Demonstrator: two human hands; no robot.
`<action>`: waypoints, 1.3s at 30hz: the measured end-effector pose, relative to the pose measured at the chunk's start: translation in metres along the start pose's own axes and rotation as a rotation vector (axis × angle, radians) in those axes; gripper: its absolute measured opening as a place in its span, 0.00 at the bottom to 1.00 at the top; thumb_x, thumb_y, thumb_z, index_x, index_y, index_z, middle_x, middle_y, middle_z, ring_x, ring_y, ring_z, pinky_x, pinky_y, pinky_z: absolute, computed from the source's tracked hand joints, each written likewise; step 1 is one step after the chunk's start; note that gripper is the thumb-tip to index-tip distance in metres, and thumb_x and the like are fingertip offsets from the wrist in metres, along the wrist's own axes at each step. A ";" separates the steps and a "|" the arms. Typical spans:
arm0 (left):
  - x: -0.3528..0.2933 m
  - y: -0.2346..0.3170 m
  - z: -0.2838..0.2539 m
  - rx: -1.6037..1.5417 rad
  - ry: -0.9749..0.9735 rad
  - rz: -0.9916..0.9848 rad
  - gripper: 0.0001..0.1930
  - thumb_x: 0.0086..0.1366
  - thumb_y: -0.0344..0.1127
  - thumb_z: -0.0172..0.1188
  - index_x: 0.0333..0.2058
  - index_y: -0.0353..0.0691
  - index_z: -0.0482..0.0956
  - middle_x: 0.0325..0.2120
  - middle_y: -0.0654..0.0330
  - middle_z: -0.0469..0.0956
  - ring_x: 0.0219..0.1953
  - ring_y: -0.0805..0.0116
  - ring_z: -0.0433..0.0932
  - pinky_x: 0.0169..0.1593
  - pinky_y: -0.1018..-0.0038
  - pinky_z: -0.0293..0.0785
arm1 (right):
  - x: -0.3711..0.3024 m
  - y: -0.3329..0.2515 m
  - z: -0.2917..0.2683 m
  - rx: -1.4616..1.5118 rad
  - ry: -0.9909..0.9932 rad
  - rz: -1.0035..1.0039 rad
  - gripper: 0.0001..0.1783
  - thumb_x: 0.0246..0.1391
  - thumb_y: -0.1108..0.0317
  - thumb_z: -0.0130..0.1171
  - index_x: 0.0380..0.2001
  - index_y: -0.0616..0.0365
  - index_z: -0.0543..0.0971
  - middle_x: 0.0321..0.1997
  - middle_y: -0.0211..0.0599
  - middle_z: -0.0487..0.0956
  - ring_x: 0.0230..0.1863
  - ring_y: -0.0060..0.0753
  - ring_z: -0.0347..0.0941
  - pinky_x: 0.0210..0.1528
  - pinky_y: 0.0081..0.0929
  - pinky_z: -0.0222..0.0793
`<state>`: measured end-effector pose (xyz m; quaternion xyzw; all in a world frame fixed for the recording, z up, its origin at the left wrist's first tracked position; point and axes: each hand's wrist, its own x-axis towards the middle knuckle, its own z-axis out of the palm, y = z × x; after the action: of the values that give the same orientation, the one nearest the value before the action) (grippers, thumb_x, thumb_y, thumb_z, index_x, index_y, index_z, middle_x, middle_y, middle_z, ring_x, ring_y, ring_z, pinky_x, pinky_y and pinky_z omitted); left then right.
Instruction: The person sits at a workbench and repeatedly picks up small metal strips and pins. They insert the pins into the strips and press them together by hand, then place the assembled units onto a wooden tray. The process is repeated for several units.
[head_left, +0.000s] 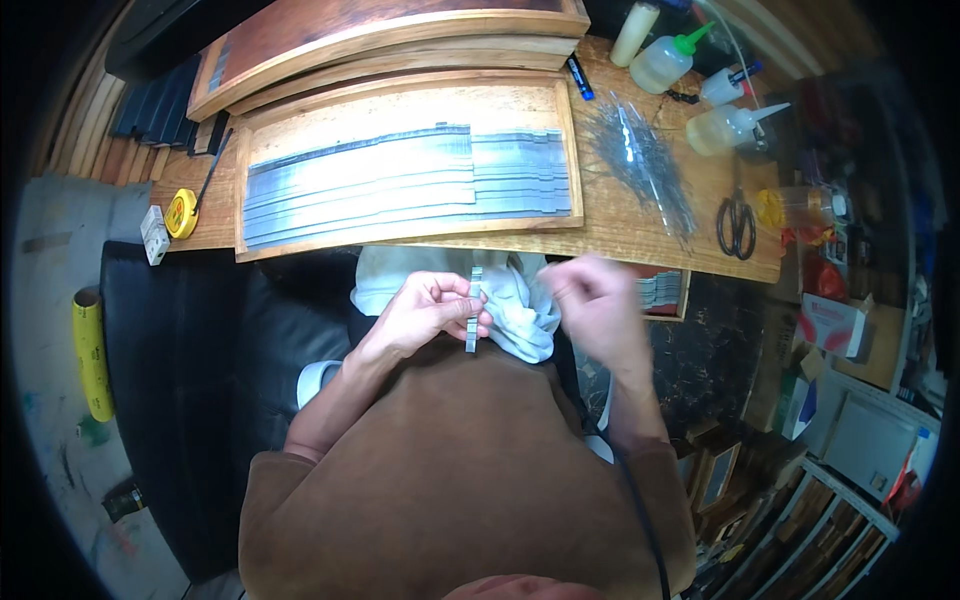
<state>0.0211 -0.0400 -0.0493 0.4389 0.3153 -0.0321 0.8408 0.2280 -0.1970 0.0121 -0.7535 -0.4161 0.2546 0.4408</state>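
Note:
My left hand pinches a narrow grey, segmented strip upright between thumb and fingers, in front of my brown top. Right of it, my right hand is raised and partly blurred, its fingers curled together; whatever they may hold cannot be made out. A white cloth lies in my lap beneath the hands. Beyond them, a shallow wooden tray on the table holds rows of thin, shiny grey strips.
Right of the tray lie a heap of thin dark wires or slivers, black scissors and squeeze bottles. A yellow tape measure sits at the table's left. Under the right table edge, a small tray holds more strips.

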 end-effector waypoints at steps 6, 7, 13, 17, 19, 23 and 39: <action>0.021 0.005 -0.010 0.027 -0.016 0.050 0.09 0.74 0.33 0.65 0.45 0.32 0.85 0.36 0.55 0.89 0.36 0.67 0.89 0.36 0.77 0.85 | 0.011 0.049 0.086 0.821 -0.197 0.372 0.14 0.69 0.68 0.66 0.48 0.71 0.85 0.36 0.32 0.87 0.37 0.15 0.79 0.37 0.17 0.76; 0.021 0.004 -0.011 0.016 -0.032 0.062 0.09 0.74 0.32 0.64 0.45 0.33 0.85 0.36 0.56 0.89 0.36 0.68 0.89 0.37 0.77 0.85 | 0.014 0.052 0.090 0.801 -0.208 0.365 0.11 0.68 0.71 0.66 0.45 0.70 0.86 0.33 0.32 0.86 0.32 0.15 0.78 0.33 0.16 0.75; 0.013 -0.014 -0.008 0.252 0.075 0.302 0.09 0.74 0.29 0.63 0.48 0.30 0.85 0.38 0.56 0.89 0.39 0.68 0.88 0.43 0.73 0.84 | 0.008 0.036 0.100 0.748 -0.106 0.266 0.07 0.62 0.75 0.70 0.41 0.69 0.88 0.34 0.34 0.86 0.30 0.17 0.79 0.31 0.16 0.75; -0.011 -0.016 -0.003 0.647 0.269 0.762 0.11 0.66 0.19 0.63 0.47 0.30 0.86 0.35 0.48 0.87 0.35 0.56 0.88 0.39 0.72 0.81 | 0.000 0.010 0.096 0.443 -0.033 -0.135 0.09 0.54 0.80 0.74 0.40 0.64 0.89 0.37 0.34 0.83 0.34 0.21 0.78 0.36 0.19 0.75; -0.017 -0.020 -0.006 0.617 0.300 0.809 0.11 0.65 0.18 0.64 0.46 0.30 0.86 0.34 0.49 0.87 0.34 0.55 0.87 0.37 0.71 0.81 | 0.004 0.001 0.096 0.406 -0.050 -0.232 0.10 0.52 0.80 0.75 0.39 0.63 0.89 0.36 0.35 0.83 0.32 0.22 0.78 0.35 0.20 0.75; -0.029 -0.015 -0.008 0.653 0.346 0.829 0.11 0.64 0.18 0.64 0.45 0.30 0.86 0.33 0.49 0.87 0.31 0.56 0.87 0.36 0.71 0.80 | 0.009 -0.011 0.096 0.380 -0.119 -0.267 0.11 0.50 0.82 0.76 0.38 0.64 0.89 0.35 0.36 0.83 0.34 0.23 0.79 0.36 0.19 0.74; -0.031 -0.008 -0.012 0.691 0.305 0.877 0.13 0.60 0.17 0.66 0.44 0.31 0.86 0.32 0.51 0.87 0.30 0.57 0.86 0.35 0.69 0.81 | 0.022 -0.015 0.090 0.342 -0.209 -0.308 0.11 0.50 0.81 0.76 0.39 0.62 0.90 0.32 0.37 0.83 0.34 0.28 0.79 0.36 0.23 0.75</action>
<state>-0.0121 -0.0424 -0.0424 0.7773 0.1929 0.2820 0.5282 0.1661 -0.1332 -0.0188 -0.5652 -0.5201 0.3279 0.5500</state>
